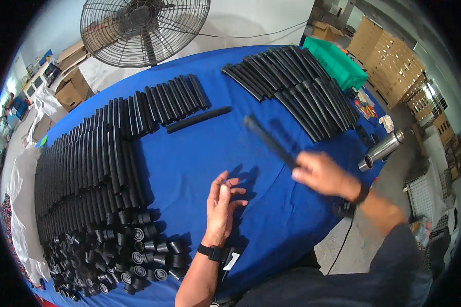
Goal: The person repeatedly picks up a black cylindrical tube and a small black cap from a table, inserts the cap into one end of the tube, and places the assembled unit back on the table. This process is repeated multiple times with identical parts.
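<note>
A black tube (270, 140) is gripped near its lower end by my right hand (320, 173), raised over the right half of the blue-covered table (189, 158); motion blurs it a little. My left hand (225, 199) hovers at the table's middle, fingers apart and holding nothing. Ahead of it, one loose black tube (198, 119) lies at a slant beside a long row of black tubes (82, 163) on the left. Closer to me on the left sits a heap of small black caps (112, 256). At the far right, capped tubes (297, 89) lie in two rows.
Behind the table stands a large black fan (143, 30). A green crate (335, 61) is at the far right edge, with a shiny metal cylinder (381, 150) nearer me. Cardboard boxes (389, 56) are stacked beyond. White plastic sheeting (23, 204) hangs along the left edge.
</note>
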